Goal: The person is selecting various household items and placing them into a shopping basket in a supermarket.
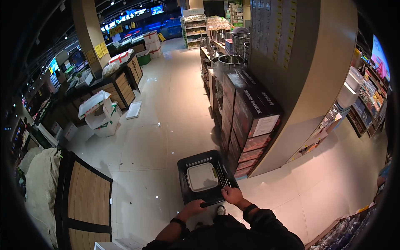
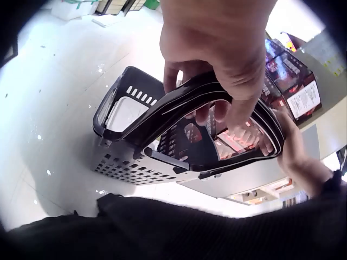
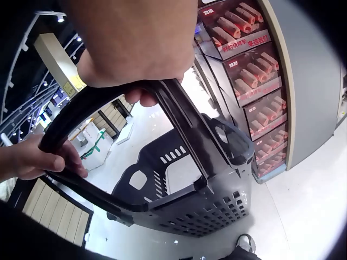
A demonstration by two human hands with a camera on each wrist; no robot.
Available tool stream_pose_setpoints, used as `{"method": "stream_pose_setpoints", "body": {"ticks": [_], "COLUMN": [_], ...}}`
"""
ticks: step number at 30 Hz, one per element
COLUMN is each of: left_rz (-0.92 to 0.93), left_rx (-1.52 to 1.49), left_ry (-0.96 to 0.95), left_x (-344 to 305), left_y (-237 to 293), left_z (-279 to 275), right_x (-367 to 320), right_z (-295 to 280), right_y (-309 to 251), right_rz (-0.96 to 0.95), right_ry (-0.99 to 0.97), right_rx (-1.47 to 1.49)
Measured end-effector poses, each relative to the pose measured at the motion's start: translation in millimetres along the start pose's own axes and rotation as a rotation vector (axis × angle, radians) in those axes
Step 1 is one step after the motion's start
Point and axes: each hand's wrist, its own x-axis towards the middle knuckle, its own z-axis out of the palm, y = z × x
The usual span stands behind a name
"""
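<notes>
A black plastic basket (image 1: 183, 171) with slotted walls hangs low in front of the person. Inside it lies a white rectangular lidded container (image 1: 202, 176). The left hand (image 1: 194, 208) curls round the left part of the basket's black handle (image 2: 179, 100). Round the handle's other side curls the right hand (image 1: 232, 195). In the right wrist view the right hand (image 3: 138, 49) grips the handle from above, and the left hand (image 3: 40, 160) holds its far end.
Stacked barbecue boxes (image 1: 254, 104) stand beside a wide pillar (image 1: 300, 83) at the right. Wood-slatted stands (image 1: 89, 189) line the left. An opened foam box (image 1: 100, 118) and a white lid (image 1: 133, 110) are on the floor. A tiled aisle (image 1: 166, 96) runs ahead between them.
</notes>
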Motion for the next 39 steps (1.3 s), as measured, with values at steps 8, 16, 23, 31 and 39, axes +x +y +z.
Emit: {"method": "stream_pose_setpoints", "body": {"ticks": [8, 16, 23, 31, 39], "left_rz": [-0.185, -0.305, -0.285, -0.254, -0.222], "left_rx": [0.196, 0.14, 0.095, 0.103, 0.141], "left_ry": [0.123, 0.195, 0.195, 0.22, 0.125], "left_x": [16, 28, 66, 110, 167], "left_y": [11, -7, -11, -45, -66], "left_z": [-37, -67, -98, -152, -199], "right_x": [46, 91, 140, 202, 265], "right_z": [5, 21, 13, 42, 41], "right_y": [-9, -28, -30, -42, -45], "right_rz": [-0.015, -0.078, -0.016, 0.034, 0.104], "right_ry": [-0.046, -0.063, -0.08, -0.083, -0.109], "right_rx": [0.155, 0.092, 0.134, 0.053, 0.04]}}
